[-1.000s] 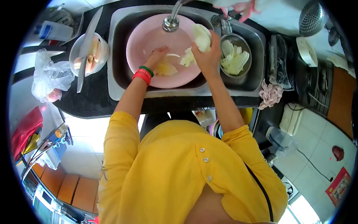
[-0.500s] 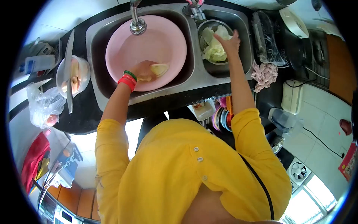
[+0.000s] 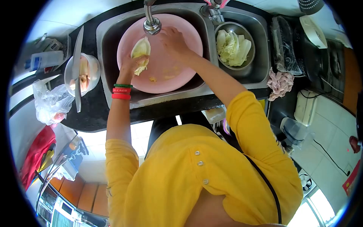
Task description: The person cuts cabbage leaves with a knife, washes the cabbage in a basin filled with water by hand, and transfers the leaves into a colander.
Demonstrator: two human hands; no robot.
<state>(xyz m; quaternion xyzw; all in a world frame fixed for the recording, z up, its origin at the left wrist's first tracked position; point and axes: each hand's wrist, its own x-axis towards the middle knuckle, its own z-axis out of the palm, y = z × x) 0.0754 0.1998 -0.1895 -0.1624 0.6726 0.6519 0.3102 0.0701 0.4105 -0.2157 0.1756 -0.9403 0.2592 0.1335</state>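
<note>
A pale napa cabbage leaf (image 3: 141, 48) is gripped in my left hand (image 3: 133, 65), above the left side of a pink basin (image 3: 185, 75). Its white stem end points up towards the tap. My right hand (image 3: 174, 41) is over the basin's upper right part, just right of the tap (image 3: 152, 25), with its fingers stretched out and nothing visible in them. Small yellowish leaf scraps (image 3: 152, 79) lie low in the basin. In the right sink compartment, a metal bowl (image 3: 250, 56) holds several cabbage pieces (image 3: 233, 48).
Left of the sink, a long knife (image 3: 78, 68) rests across a white tub (image 3: 94, 70) with pale pieces inside. A clear plastic bag (image 3: 55, 100) lies beside it. On the right are a crumpled pink cloth (image 3: 280, 84) and a plastic-wrapped package (image 3: 285, 47).
My right hand has left the cabbage in the metal bowl and moved left into the basin area. My left hand has raised the cabbage leaf towards the basin's upper left.
</note>
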